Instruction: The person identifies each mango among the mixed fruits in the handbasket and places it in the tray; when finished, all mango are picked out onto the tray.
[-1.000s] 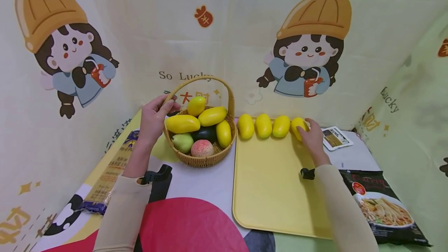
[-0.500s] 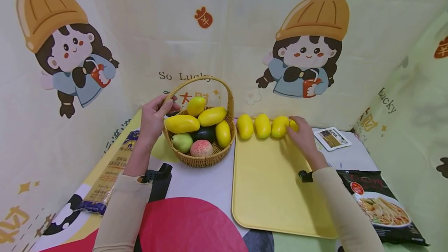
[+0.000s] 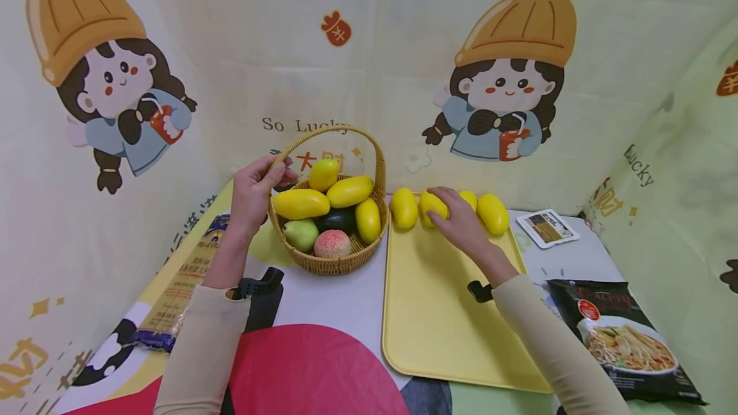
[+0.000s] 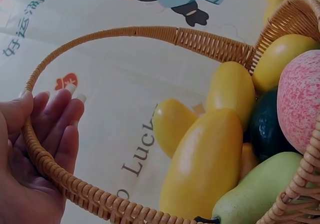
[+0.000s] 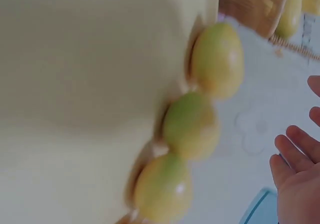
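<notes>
My left hand [image 3: 251,196] grips the handle of a wicker basket [image 3: 337,266] on the table's left half. In the left wrist view its thumb [image 4: 19,110] lies against the handle. Yellow mangoes [image 4: 202,166], a green pear [image 3: 300,235], a dark green avocado-like fruit [image 3: 336,221] and a pink peach [image 3: 332,244] fill the basket. Several more mangoes [image 3: 405,208] stand in a row along the back of a yellow tray [image 3: 455,319]. Above that row my right hand [image 3: 464,226] holds nothing, its fingers loosely extended and partly covering the middle mangoes.
A long pasta packet [image 3: 179,287] lies at the left. To the tray's right are a small white packet [image 3: 548,228] and a black noodle bag [image 3: 625,338]. A printed cloth [image 3: 398,82] hangs close behind the basket and tray.
My right hand has moved left along the row, from the rightmost mango to above the middle ones. The mangoes stay in line. My left hand keeps its place on the basket handle.
</notes>
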Tool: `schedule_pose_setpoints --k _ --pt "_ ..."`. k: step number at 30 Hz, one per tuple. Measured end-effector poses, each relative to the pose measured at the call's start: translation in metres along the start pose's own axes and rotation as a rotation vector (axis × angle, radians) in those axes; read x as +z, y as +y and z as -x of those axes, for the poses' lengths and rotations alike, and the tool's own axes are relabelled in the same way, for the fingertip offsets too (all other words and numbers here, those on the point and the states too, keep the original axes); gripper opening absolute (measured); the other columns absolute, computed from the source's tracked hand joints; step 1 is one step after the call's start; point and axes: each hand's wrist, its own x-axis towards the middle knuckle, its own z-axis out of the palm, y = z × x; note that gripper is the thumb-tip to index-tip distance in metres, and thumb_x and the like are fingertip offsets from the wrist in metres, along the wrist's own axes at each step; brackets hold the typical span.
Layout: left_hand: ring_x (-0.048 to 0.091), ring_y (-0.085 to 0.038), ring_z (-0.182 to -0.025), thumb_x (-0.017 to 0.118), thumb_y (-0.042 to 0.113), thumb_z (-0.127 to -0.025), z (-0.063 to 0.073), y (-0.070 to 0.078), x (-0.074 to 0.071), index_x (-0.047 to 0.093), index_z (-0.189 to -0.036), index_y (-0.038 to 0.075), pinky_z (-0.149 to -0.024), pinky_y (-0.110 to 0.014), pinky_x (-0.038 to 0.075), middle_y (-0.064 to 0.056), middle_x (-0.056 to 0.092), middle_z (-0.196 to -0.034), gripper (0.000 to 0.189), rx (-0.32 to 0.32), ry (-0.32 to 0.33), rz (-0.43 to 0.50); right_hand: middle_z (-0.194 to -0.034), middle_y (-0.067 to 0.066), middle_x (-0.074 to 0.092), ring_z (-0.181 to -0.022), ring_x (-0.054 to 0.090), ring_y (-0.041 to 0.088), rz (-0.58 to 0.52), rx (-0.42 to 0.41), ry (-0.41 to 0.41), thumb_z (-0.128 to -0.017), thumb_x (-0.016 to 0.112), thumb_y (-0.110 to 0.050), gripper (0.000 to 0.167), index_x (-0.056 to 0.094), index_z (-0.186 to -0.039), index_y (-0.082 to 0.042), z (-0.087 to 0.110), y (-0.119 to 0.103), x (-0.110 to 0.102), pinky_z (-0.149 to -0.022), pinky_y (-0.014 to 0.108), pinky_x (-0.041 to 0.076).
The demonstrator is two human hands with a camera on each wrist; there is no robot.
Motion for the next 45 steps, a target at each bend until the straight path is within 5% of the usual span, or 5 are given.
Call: schedule_pose_setpoints --k 21,28,34,45 --pt "0.072 -0.007 -0.087 0.055 0.033 -0.102 0.001 -0.002 -0.001 0.067 -0.115 0.005 -0.085 -0.02 0.056 0.01 0.072 -0.088 0.033 -0.001 -0.017 0.022 -0.143 0.006 0.054 -0.133 0.051 0.025 -0.058 -0.185 -0.179 -0.092 0.071 -0.025 0.055 0.052 -0.142 -0.015 -0.02 -0.084 0.061 -0.111 0.044 0.045" --pt "0.072 -0.007 -0.085 0.055 0.031 -0.102 0.0 -0.004 -0.002 0.062 -0.121 -0.008 -0.085 -0.023 0.057 0.009 0.072 -0.088 0.044 0.015 -0.009 0.04 -0.145 0.004 0.052 -0.134 0.051 0.022 -0.084 -0.222 -0.219 -0.093 0.069 -0.028 0.054 0.051 -0.143 -0.016 -0.024 -0.11 0.086 -0.114 0.042 0.043" --pt "0.072 -0.008 -0.084 0.055 0.028 -0.102 -0.002 -0.004 -0.002 0.063 -0.119 -0.009 -0.083 -0.023 0.058 0.008 0.072 -0.087 0.041 0.04 -0.014 0.065 -0.149 0.006 0.047 -0.135 0.05 0.024 -0.111 -0.22 -0.226 -0.093 0.07 -0.027 0.056 0.05 -0.144 -0.014 -0.03 -0.131 0.1 -0.114 0.042 0.043" --pt "0.072 -0.008 -0.084 0.055 0.029 -0.102 -0.002 -0.005 -0.001 0.063 -0.118 -0.008 -0.083 -0.024 0.058 0.008 0.073 -0.087 0.041 0.041 -0.01 0.051 -0.153 0.005 0.043 -0.137 0.048 0.022 0.012 -0.25 -0.215 -0.094 0.068 -0.03 0.056 0.048 -0.146 -0.022 -0.056 -0.157 0.127 -0.115 0.038 0.042"
